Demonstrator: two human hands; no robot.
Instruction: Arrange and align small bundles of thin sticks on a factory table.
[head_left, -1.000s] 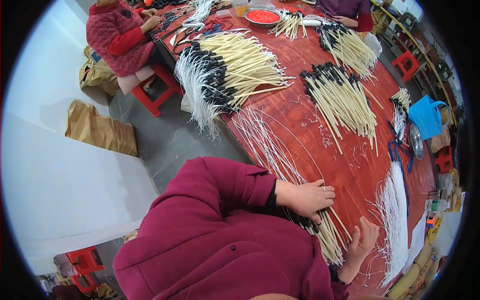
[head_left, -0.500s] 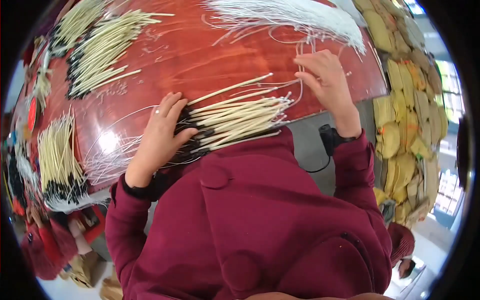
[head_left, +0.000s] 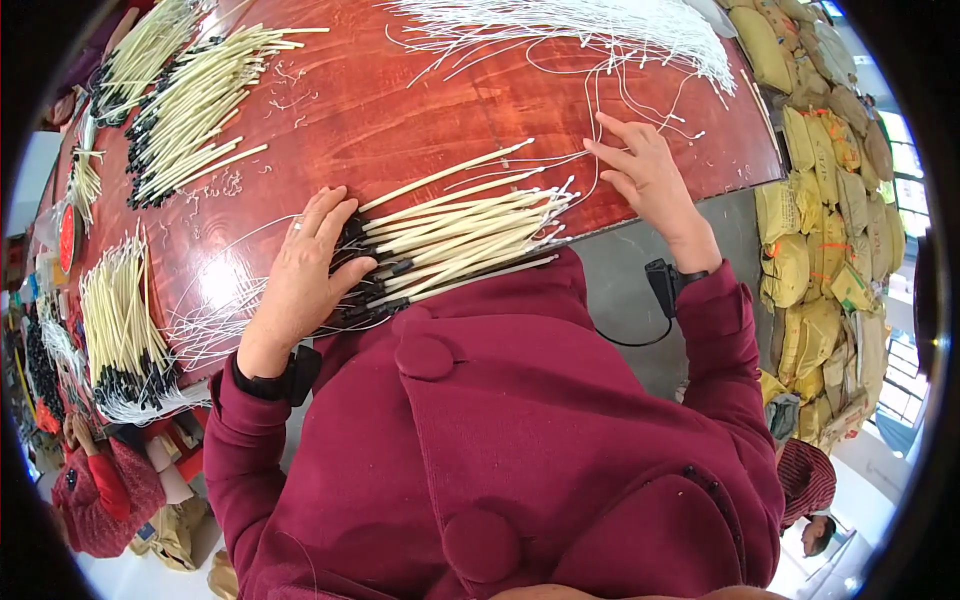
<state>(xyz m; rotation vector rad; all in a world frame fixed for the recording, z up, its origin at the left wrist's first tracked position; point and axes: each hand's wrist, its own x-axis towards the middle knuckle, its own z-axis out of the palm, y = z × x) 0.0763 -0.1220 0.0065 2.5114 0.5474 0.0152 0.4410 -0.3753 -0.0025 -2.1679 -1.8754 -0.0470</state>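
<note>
In front of me lies a bundle of thin cream-coloured tubes point(head_left: 470, 225), with black ends at left and white cord tips at right. My left hand point(head_left: 310, 265) rests over the black ends, its thumb and fingers apart. Beyond the tubes' right ends hovers my right hand point(head_left: 640, 172), fingers spread, beside thin white cords point(head_left: 590, 95) that trail over the table. A cord passes close to its fingertips; contact is hard to make out. At the far side a large bunch of white cords point(head_left: 600, 28) is spread out.
The red table point(head_left: 400, 110) carries more piles of black-ended tubes point(head_left: 200, 120) at far left and an upright-looking bundle point(head_left: 125, 320) at near left. Yellow sacks point(head_left: 815, 170) are stacked along the right. Other people point(head_left: 110, 490) are at lower left and lower right.
My right hand's fingers have spread wider, and it has shifted slightly down. My left hand stays on the black ends. The view has moved slightly.
</note>
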